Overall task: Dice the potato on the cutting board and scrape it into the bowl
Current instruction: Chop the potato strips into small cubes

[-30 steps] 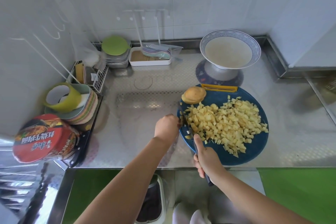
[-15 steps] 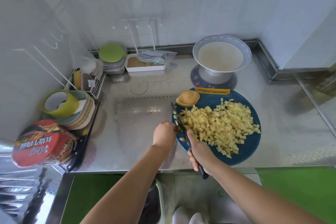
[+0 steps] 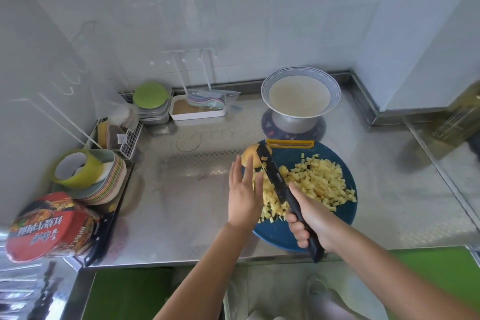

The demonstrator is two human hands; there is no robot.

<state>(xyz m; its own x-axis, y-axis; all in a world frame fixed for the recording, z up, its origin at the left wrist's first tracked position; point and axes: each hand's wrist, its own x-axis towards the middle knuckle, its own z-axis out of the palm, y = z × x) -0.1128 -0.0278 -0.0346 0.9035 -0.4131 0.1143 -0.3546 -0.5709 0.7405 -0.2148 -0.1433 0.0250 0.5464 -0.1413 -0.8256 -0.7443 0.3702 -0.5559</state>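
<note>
Dicing seems done; the dice (image 3: 314, 184) are heaped on the board (image 3: 275, 235), near the bowl (image 3: 298, 96); the knife (image 3: 272, 174) is gripped in the right hand (image 3: 314, 218); the left hand (image 3: 244, 195) is held flat, fingers straight, beside them; scraping into the bowl is called for next.

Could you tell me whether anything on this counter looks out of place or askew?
Nothing looks spilled or damaged. One yellow potato cube clings to the black knife in the right hand, and the blue-rimmed white bowl sits perched on a grey metal pot, off the steel counter.
</note>
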